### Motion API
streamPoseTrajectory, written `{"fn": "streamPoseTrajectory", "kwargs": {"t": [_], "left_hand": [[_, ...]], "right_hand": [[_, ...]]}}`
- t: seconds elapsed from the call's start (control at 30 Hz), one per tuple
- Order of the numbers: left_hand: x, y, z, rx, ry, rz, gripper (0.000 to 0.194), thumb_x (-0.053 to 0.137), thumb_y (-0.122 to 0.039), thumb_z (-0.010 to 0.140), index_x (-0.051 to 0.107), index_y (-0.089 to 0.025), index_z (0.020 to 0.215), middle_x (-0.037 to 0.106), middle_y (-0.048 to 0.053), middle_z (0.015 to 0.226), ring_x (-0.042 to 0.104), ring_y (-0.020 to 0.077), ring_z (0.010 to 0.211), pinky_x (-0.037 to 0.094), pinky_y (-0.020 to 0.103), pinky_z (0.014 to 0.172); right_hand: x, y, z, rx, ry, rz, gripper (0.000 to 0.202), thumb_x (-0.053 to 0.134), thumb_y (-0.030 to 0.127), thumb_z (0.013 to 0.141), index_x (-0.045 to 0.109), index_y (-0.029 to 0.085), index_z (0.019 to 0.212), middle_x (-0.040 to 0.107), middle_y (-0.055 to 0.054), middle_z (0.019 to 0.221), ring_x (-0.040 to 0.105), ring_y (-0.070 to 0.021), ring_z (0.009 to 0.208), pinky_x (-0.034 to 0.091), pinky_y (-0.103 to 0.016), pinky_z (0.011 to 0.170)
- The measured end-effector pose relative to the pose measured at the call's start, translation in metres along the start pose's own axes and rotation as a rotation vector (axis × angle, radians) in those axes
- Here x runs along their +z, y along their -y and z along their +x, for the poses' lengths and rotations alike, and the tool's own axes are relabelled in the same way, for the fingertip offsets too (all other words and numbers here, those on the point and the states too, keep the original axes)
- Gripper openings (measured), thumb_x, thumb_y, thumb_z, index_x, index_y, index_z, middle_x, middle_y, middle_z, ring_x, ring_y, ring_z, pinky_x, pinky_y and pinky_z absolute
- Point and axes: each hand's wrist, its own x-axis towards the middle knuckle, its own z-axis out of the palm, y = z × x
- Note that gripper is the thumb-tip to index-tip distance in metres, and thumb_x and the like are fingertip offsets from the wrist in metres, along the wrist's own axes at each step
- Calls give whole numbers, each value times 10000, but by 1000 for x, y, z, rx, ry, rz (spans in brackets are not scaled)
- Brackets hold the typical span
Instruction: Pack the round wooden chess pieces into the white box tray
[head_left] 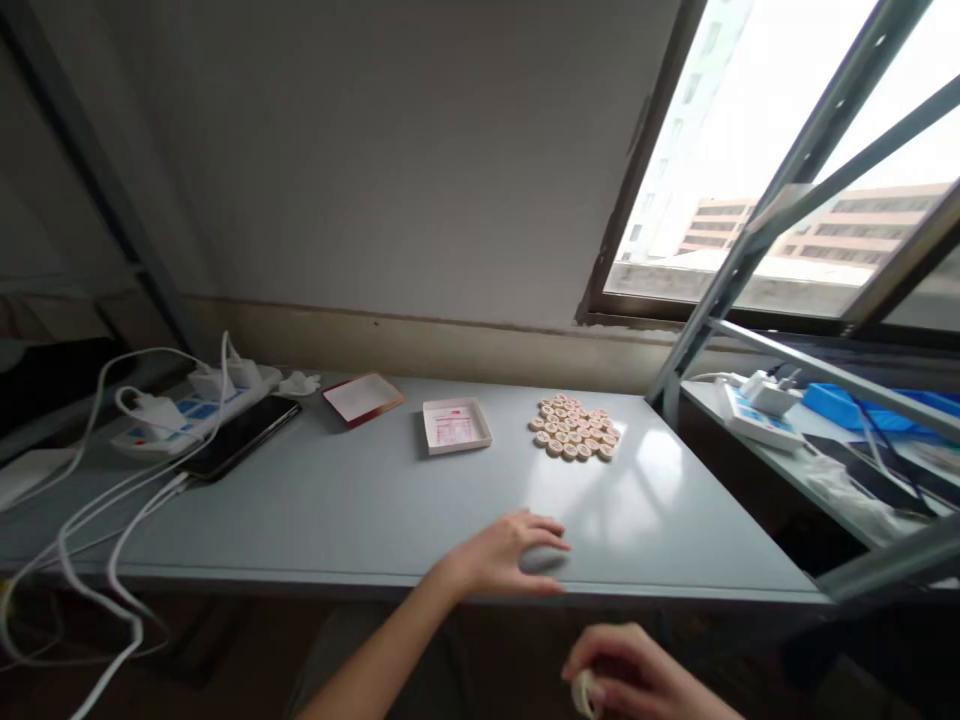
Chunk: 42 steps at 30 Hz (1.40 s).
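Here, the right hand (649,672) holds a small pale thing (583,690)

The right hand is low down, in front of the near edge of the counter (300,520). Its grip is narrow, with the fingers curled and the thumb on the small pale thing. That may be one of the round pieces (574,432), or a few together, but it is blurry and half hidden, so I can't be sure.

The left hand (504,553) is over the counter, close to the near edge. Its grip is wide, thumb and fingers apart, and nothing shows in it.

The round pieces lie in a bunch on the counter, past both hands. They are flat, with marks on top. To the left of them is a white box (460,449) with no lid on, and beyond that a red-edged tray (364,399).

The step in hand looks like holding the small pale thing off the counter. Moving it would call for snug fingers, and for lifting the right hand clear of the edge.
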Motion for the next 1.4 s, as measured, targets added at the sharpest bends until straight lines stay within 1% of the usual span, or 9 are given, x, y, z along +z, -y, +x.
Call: {"fn": "streamPoseTrajectory", "kwargs": {"t": [0.1, 0.23, 0.4, 0.6, 0.77, 0.9, 1.0, 1.17, 1.4], "left_hand": [[-2, 6, 1, -86, -254, -61, 416, 494, -428, 798, 547, -228, 1159, 378, 80, 1358, 355, 229, 1243, 285, 371, 1042], [0, 19, 3, -222, -716, -52, 306, 428, -287, 836, 581, -168, 1074, 372, 125, 1287, 379, 233, 1209, 290, 401, 1036], [-2, 27, 3, -230, -964, 65, 249, 444, -204, 801, 591, -162, 998, 410, 111, 1192, 397, 230, 1173, 312, 405, 1016], [-60, 57, -5, -332, -993, 299, 261, 466, -169, 774, 579, -183, 1010, 408, 100, 1215, 448, 227, 1103, 344, 384, 973], [-109, 99, -11, -639, -1065, 424, 224, 478, -208, 776, 592, -187, 968, 476, 115, 1133, 445, 268, 1081, 337, 439, 912], [-114, 117, -2, -768, -1002, 388, 181, 462, -283, 794, 610, -197, 851, 543, 100, 969, 473, 280, 1021, 349, 436, 864], [-113, 124, 10, -720, -900, 393, 192, 479, -274, 779, 586, -195, 917, 542, 99, 961, 487, 273, 982, 360, 416, 847], [-125, 145, 20, -649, -960, 400, 244, 495, -219, 758, 544, -182, 994, 520, 103, 1007, 466, 254, 1023, 364, 377, 870], [-133, 173, 21, -649, -859, 138, 163, 496, -165, 708, 612, -187, 820, 569, 46, 894, 536, 173, 779, 420, 306, 776]], "right_hand": [[-19, 37, 22, -159, 10, 32, 337, 597, 449, 726, 618, 170, 913, 587, -15, 705, 591, -126, 621, 496, -285, 634], [-50, 53, 75, -356, -235, -138, 362, 640, 443, 673, 628, 154, 891, 625, -41, 760, 564, -120, 628, 472, -274, 631], [-68, 48, 137, -369, -407, -334, 353, 612, 391, 702, 587, 134, 943, 654, -61, 715, 596, -139, 645, 477, -262, 601], [-85, 90, 192, -252, -483, -666, 183, 555, 224, 759, 638, 128, 891, 686, -89, 814, 606, -124, 664, 452, -210, 573], [-98, 117, 231, -123, -487, -841, 110, 620, 149, 675, 687, 154, 763, 691, -47, 748, 600, -124, 656, 432, -197, 585], [-112, 111, 249, -56, -521, -935, 138, 611, 201, 704, 692, 156, 807, 688, -53, 771, 599, -127, 678, 416, -191, 593], [-127, 101, 252, -18, -535, -978, 185, 578, 228, 741, 682, 156, 876, 686, -56, 808, 594, -120, 671, 403, -184, 580], [-153, 88, 247, 26, -534, -1021, 181, 579, 259, 741, 680, 141, 835, 671, -51, 737, 566, -111, 603, 387, -188, 551], [-151, 85, 243, -135, -603, -1103, 183, 575, 280, 759, 658, 180, 888, 608, -67, 923, 540, -162, 846, 382, -233, 718]]}}
